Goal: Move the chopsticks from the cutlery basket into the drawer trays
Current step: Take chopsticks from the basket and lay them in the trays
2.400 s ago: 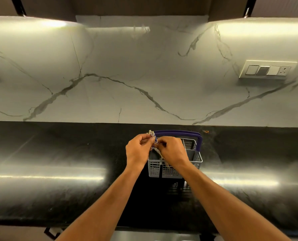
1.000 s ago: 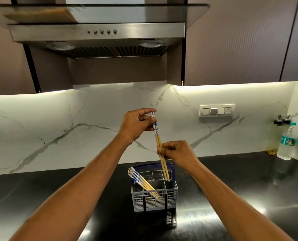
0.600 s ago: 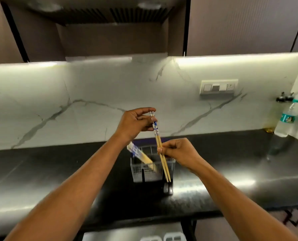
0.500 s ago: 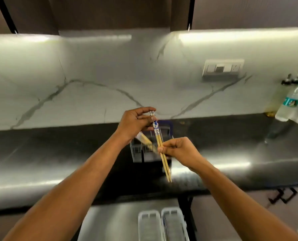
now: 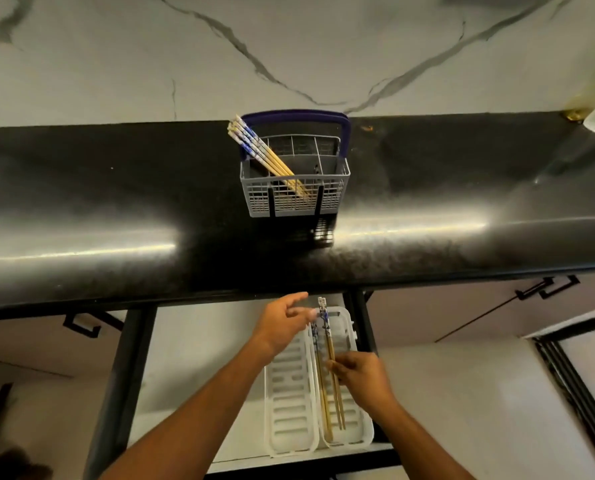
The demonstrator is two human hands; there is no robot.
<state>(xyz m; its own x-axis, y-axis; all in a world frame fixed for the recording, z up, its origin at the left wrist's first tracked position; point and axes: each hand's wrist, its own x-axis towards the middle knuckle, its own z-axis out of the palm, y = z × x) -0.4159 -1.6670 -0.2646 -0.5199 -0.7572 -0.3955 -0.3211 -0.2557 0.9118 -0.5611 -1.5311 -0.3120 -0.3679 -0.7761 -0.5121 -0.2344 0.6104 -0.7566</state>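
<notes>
Fingers of the left hand are spreading loose and holding nothing, hovering over the far end of two white slotted plastic drawer trays lying side by side in the open drawer. Just right, the right hand is pinching a pair of yellow chopsticks with blue-patterned tops over the right tray. Farther back, on the black countertop, more chopsticks are leaning leftward in the grey cutlery basket with a blue handle.

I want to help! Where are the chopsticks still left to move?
In the head view, the chopsticks lean in the left side of the cutlery basket on the black counter.
</notes>
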